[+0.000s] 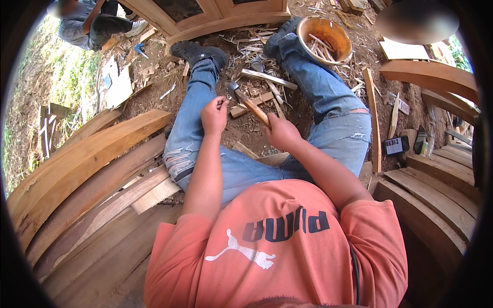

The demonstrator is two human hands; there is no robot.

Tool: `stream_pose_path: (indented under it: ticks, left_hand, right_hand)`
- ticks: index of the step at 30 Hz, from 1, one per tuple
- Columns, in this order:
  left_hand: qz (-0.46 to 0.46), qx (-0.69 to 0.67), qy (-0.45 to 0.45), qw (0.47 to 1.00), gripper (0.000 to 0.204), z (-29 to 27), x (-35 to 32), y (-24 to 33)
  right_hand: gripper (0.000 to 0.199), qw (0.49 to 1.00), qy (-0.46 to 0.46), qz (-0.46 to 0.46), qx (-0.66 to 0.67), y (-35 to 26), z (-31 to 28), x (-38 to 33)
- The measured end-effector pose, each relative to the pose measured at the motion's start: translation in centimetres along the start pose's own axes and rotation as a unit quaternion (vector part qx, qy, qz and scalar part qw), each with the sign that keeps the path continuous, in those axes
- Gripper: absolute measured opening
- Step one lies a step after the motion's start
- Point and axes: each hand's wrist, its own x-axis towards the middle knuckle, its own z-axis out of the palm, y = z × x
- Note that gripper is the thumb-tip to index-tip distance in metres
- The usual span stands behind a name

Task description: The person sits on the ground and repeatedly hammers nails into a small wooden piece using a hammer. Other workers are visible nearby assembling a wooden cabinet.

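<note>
My right hand (282,133) is wrapped round the wooden handle of a hammer (252,106), its dark metal head tilted up and away to the left. Close to that head, my left hand (214,117) is closed in a pinch; whatever its fingertips hold is too small to make out. Beyond the hammer, short wood offcuts (269,78) lie on the dirt between my legs. Another wooden piece (240,110) lies just below the hammer head.
Curved timber pieces (97,138) are stacked at my left, with more planks (431,187) at my right. A bucket of wood scraps (307,43) stands by my far right foot. A panelled wooden frame (221,23) rises ahead. A phone (395,146) lies right. Another person (92,28) sits far left.
</note>
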Motion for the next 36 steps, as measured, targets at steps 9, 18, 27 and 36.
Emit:
stream_pose_path:
  ticks: [9, 18, 27, 36]
  left_hand:
    - [0.025, 0.003, -0.022, 0.999, 0.021, 0.1, 0.3, -0.1]
    - [0.054, 0.042, -0.042, 0.997, 0.018, 0.1, 0.2, 0.6]
    - [0.052, 0.058, -0.046, 0.996, 0.019, 0.1, 0.7, 0.9]
    - [0.061, 0.049, -0.041, 0.996, 0.019, -0.4, 0.1, 0.1]
  right_hand:
    - [0.028, 0.999, 0.024, -0.022, 0.014, 0.1, 0.0, -0.2]
    - [0.03, 1.0, 0.016, -0.006, 0.018, -0.1, -0.2, -0.6]
    - [0.031, 0.998, 0.048, -0.021, 0.042, -0.6, -1.1, -0.5]
    - [0.029, 1.0, 0.014, -0.017, 0.018, 1.5, 0.2, 0.4]
